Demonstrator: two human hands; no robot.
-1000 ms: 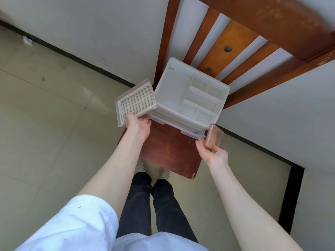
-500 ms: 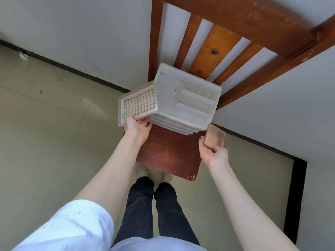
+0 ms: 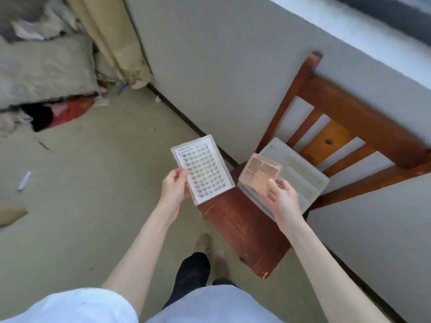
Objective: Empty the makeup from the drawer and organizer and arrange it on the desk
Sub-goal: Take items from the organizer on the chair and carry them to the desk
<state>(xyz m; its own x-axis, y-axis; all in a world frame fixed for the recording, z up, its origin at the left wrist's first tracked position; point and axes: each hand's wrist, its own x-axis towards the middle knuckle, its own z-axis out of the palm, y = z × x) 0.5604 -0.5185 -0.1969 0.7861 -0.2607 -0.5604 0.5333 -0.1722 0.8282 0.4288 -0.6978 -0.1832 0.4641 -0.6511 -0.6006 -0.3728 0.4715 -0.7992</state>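
Note:
My left hand (image 3: 173, 188) grips a flat clear case of false-lash clusters (image 3: 202, 169) by its lower left edge, held over the floor left of the chair. My right hand (image 3: 281, 199) pinches a small pink makeup palette (image 3: 260, 177) with several tan pans, held above the white organizer (image 3: 300, 180). The organizer stands on the seat of a wooden chair (image 3: 245, 227), and its top compartments look empty. No desk is in view.
The chair's slatted back (image 3: 331, 141) leans by a grey wall (image 3: 221, 66). At the far left lie a heap of bedding and clothes (image 3: 46, 73) and a beige curtain (image 3: 112, 38). My legs and one shoe (image 3: 203, 243) are on the green floor below.
The view has swung left, so the chair now sits at the right. Both hands have drawn away from the organizer, the left carrying the lash case leftward, the right turning the palette face up.

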